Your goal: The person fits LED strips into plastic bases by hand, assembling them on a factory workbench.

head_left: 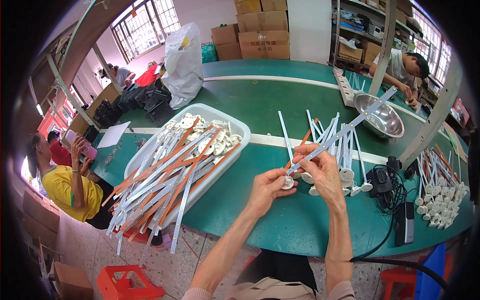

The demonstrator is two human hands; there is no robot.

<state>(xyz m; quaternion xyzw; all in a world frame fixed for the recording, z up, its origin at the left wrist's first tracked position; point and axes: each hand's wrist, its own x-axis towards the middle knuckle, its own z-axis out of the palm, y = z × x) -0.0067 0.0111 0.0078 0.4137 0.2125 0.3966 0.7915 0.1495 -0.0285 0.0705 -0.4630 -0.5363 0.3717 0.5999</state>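
Note:
Between finger and thumb, my left hand (270, 189) grips a small white round plastic base (287, 184). My right hand (320, 170) pinches a long light-blue strip (350, 125) dotted along its length, just above that base. The strip slants up to the right, its lower end at the base; whether the two are joined is hidden by my fingers. Just behind my hands lie several white round bases with strips standing out of them (346, 175). To the left, a white plastic tub (239, 131) holds loose white round parts (220, 142) under a pile of blue and orange strips (165, 175).
A metal bowl (392, 122) and a power strip (344, 86) stand at the back right. Nearer are a black adapter with cable (380, 181) and more bundled pieces (440, 202). A white bag (181, 65) stands far left. Co-workers sit right (400, 72) and left (75, 185).

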